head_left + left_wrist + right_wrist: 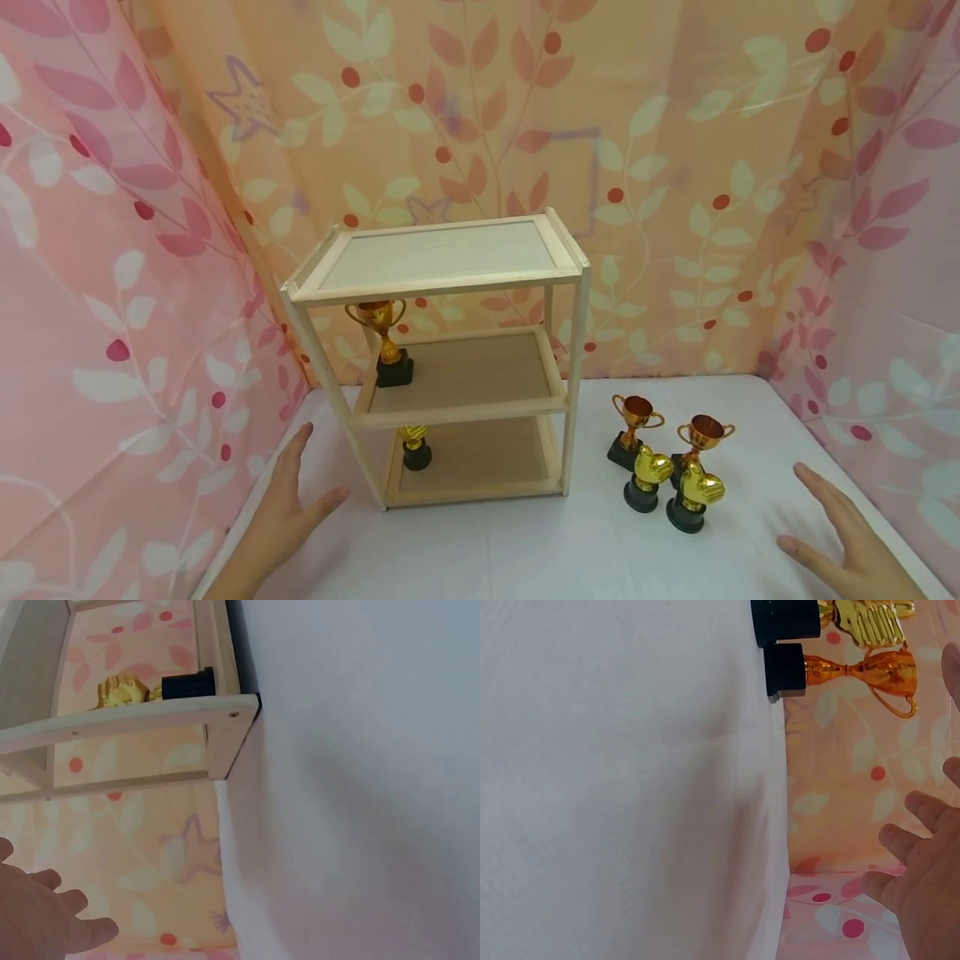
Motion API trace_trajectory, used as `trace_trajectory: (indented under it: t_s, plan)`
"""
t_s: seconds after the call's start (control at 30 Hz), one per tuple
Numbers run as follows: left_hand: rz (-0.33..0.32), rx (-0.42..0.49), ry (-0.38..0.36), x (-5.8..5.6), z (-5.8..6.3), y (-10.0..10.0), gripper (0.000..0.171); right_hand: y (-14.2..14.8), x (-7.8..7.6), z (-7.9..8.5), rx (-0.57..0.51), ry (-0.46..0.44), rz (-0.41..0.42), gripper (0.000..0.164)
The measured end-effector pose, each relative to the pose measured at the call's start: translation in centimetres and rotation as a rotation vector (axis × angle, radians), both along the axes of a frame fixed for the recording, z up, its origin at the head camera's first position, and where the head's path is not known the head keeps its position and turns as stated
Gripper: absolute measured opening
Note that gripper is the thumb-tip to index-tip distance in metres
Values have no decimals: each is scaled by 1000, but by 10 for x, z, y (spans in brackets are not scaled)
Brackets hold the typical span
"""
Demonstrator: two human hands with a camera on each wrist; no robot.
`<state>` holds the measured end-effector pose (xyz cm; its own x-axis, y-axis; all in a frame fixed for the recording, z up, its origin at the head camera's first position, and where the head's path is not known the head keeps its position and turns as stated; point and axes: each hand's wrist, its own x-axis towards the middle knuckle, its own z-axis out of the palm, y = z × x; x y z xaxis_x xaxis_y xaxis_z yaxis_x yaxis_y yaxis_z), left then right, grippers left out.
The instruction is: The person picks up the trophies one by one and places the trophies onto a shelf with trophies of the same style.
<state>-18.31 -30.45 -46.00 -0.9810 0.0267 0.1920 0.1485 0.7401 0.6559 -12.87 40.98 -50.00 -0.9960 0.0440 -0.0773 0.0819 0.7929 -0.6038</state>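
My left hand [281,521] hovers left of a wooden three-tier shelf [468,414], fingers extended and holding nothing. At the right edge of the table my right hand [851,533] is likewise spread, with nothing in it. A gold trophy cup [381,321] on a black base stands at the left of the middle tier. Below it, on the bottom tier, is a gold thumbs-up trophy [415,446], its top hidden by the middle tier. Right of the shelf stand two trophy cups [637,412] [705,432], with two thumbs-up trophies [651,468] [699,487] before them.
The shelf's top tier [442,254] has raised side rails. A white cloth [540,550] covers the table. Patterned curtains [645,167] hang behind and on both sides, close to the table's edges.
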Motion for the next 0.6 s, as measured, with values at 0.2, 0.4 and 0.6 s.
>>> trace_trajectory:
  t_s: [0.2, 0.4, 0.6]
  plan:
    - [4, 117, -33, -4, 0, 8, 98, -3, 2, 2, -24, -56, -11, 103]
    - [-42, 243, 62, -11, -6, 14, 83, -6, 1, 0, -81, -68, 4, 97]
    - [-76, 395, 100, -17, -15, 23, 74, -13, 0, -3, -111, -27, 45, 85]
